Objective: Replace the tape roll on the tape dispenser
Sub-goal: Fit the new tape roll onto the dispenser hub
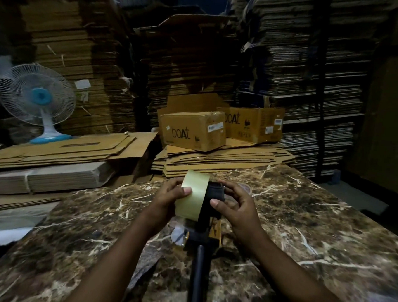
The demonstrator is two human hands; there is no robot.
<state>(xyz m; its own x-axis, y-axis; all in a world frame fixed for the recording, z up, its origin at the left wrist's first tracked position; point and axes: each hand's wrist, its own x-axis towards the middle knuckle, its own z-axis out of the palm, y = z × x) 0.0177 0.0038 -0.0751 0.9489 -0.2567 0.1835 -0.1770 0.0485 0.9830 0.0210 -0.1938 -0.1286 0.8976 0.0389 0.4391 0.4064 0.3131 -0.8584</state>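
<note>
While both hands work close together above the counter (307, 205), the left hand (166, 199) is wrapped around the new tape roll (191, 197), with its thumb lying flat on the pale yellow band. The right hand (239, 206) is closed on the black hub of the tape dispenser (209, 213), thumb in front and fingers curled over the top.

The roll sits between the two hands and touches the hub on its right side. Its round hole seems to point sideways, from one hand to the other, so it looks like the roll has to slide to the right onto the hub. The left hand is the one that can push it; the right hand only keeps the dispenser steady. I cannot tell if the roll is all the way on yet.

The dispenser's long black handle points back toward the person, below the hands. Just past the right hand lies something round and clear, maybe the old roll, but it is too hidden to be sure.

Farther away, beyond the hands, sit two brown boxes (192, 131) on flat cardboard. Far off to the left stands a white and blue fan (38, 97).
</note>
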